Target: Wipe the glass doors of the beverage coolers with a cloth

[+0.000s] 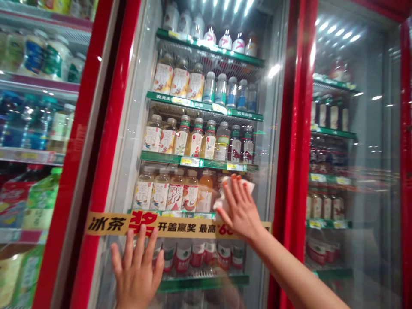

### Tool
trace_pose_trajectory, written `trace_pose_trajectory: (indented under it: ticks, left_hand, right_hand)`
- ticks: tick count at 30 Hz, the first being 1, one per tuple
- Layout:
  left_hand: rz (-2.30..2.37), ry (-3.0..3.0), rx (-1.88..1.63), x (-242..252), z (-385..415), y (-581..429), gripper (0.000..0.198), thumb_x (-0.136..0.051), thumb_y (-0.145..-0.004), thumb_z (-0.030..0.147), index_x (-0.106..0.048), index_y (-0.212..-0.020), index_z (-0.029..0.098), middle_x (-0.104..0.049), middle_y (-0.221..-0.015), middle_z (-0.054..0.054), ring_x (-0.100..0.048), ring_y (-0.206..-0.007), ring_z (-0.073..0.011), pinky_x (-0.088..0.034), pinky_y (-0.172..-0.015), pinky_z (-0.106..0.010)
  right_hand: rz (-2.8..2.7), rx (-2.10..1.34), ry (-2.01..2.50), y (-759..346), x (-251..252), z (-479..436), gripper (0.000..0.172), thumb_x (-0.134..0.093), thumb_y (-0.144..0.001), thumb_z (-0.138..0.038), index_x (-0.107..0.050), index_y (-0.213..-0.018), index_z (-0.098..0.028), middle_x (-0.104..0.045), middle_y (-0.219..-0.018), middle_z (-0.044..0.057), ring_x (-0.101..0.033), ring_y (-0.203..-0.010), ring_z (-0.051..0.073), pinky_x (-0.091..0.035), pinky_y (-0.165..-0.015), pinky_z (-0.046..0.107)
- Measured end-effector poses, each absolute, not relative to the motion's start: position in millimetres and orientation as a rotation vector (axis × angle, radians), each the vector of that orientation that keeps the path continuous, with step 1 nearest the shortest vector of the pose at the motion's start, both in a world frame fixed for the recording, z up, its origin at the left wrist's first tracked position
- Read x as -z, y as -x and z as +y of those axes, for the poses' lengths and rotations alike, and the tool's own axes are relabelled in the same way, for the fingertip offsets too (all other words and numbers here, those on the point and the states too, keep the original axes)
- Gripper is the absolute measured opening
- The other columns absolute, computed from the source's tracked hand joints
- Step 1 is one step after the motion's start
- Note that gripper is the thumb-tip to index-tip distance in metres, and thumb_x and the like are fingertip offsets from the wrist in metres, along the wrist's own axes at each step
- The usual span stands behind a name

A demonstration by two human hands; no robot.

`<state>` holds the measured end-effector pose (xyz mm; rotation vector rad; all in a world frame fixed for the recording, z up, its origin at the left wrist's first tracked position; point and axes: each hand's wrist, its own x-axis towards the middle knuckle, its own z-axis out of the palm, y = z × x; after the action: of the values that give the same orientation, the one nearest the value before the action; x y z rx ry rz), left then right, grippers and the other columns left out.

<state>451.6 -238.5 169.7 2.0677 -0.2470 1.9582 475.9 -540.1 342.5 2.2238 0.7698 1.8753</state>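
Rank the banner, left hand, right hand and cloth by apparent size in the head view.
1. Banner, clearly largest.
2. Left hand and right hand: they look alike, so I won't rank them.
3. Cloth, smallest, though the right hand partly hides it.

The one head-worn camera looks forward and down from the person's head, facing the glass door (270, 107) of a red-framed drinks cooler (99, 150) from very near, with the picture leaning to one side. The door fills the middle of the frame, and the left hand (137, 274) and right hand (240, 210) reach in from the bottom edge.
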Motion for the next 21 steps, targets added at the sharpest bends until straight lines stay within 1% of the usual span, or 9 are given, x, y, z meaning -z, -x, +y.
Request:
trace_pose_trajectory:
  ticks: [3,5,7,9,11,14,18,19,21]
  left_hand:
    - [-0.218,-2.085,-1.993,-169,-241,-451,0.079,-0.061,-0.101,0.027,-0.027,-0.173,0.034,-0.023,-0.183,-0.004,-0.016,-0.172,-0.0325,-0.006,-0.139,-0.070]
    - [-0.204,-2.073,-2.019,-170,-241,-449,0.081,-0.064,-0.100,0.026,-0.030,-0.172,0.035,-0.026,-0.182,-0.005,-0.020,-0.171,-0.0329,-0.009,-0.139,-0.068]
    - [-0.208,-2.042,-2.043,-177,-237,-446,0.079,-0.067,-0.098,0.027,-0.035,-0.170,0.035,-0.034,-0.179,-0.006,-0.028,-0.168,-0.0327,-0.012,-0.139,-0.066]
    - [-0.238,-2.019,-2.054,-190,-226,-441,0.078,-0.067,-0.098,0.030,-0.037,-0.170,0.034,-0.042,-0.175,-0.007,-0.038,-0.164,-0.0315,-0.015,-0.139,-0.062]
    - [-0.281,-2.017,-2.056,-209,-211,-436,0.077,-0.067,-0.099,0.034,-0.036,-0.170,0.033,-0.045,-0.174,-0.008,-0.041,-0.162,-0.0306,-0.014,-0.140,-0.059]
    - [-0.339,-2.053,-2.045,-239,-189,-433,0.079,-0.065,-0.101,0.034,-0.030,-0.172,0.033,-0.032,-0.180,-0.005,-0.029,-0.168,-0.0302,-0.011,-0.142,-0.057]
    - [-0.385,-2.147,-2.003,-258,-182,-444,0.080,-0.056,-0.105,0.033,-0.018,-0.175,0.032,-0.017,-0.184,-0.002,-0.011,-0.172,-0.0257,-0.007,-0.142,-0.052]
    - [-0.381,-2.160,-2.004,-258,-184,-448,0.078,-0.055,-0.106,0.034,-0.019,-0.175,0.031,-0.018,-0.183,-0.002,-0.011,-0.172,-0.0246,-0.006,-0.142,-0.051]
    - [-0.358,-2.165,-2.029,-255,-188,-455,0.076,-0.053,-0.106,0.035,-0.020,-0.175,0.030,-0.020,-0.183,-0.002,-0.013,-0.172,-0.0233,-0.005,-0.142,-0.050]
  right_hand:
    - [0.407,-2.193,-2.415,-487,-388,-567,0.082,-0.032,-0.113,-0.053,0.019,-0.172,-0.029,0.021,-0.180,0.004,0.002,-0.170,0.039,-0.018,-0.134,0.076]
    - [0.376,-2.232,-2.422,-487,-394,-558,0.083,-0.030,-0.112,-0.053,0.024,-0.170,-0.028,0.024,-0.178,0.003,0.005,-0.170,0.039,-0.014,-0.135,0.076]
    - [0.655,-2.042,-2.355,-480,-375,-537,0.084,-0.034,-0.112,-0.056,0.017,-0.172,-0.029,0.010,-0.182,0.001,-0.004,-0.171,0.034,-0.019,-0.138,0.066]
    - [1.067,-1.666,-2.178,-471,-347,-522,0.083,-0.040,-0.110,-0.059,0.002,-0.175,-0.030,-0.012,-0.183,-0.002,-0.018,-0.170,0.027,-0.025,-0.139,0.053]
    - [1.258,-1.391,-2.038,-466,-335,-526,0.080,-0.044,-0.110,-0.058,-0.009,-0.176,-0.029,-0.023,-0.181,0.000,-0.023,-0.168,0.025,-0.026,-0.139,0.048]
    - [0.941,-1.635,-2.278,-468,-373,-557,0.078,-0.047,-0.109,-0.061,-0.017,-0.175,-0.031,-0.021,-0.182,0.002,-0.018,-0.170,0.029,-0.023,-0.139,0.054]
    - [0.310,-2.142,-2.525,-478,-441,-568,0.081,-0.024,-0.114,-0.055,0.000,-0.173,-0.005,0.006,-0.180,0.027,0.007,-0.169,0.043,-0.010,-0.134,0.076]
    - [0.287,-2.166,-2.526,-478,-441,-559,0.080,-0.022,-0.114,-0.053,0.004,-0.173,-0.004,0.008,-0.180,0.028,0.009,-0.169,0.043,-0.009,-0.133,0.077]
    - [0.548,-2.022,-2.460,-474,-417,-530,0.079,-0.030,-0.113,-0.055,-0.002,-0.175,-0.015,-0.001,-0.183,0.018,0.002,-0.171,0.036,-0.012,-0.137,0.069]
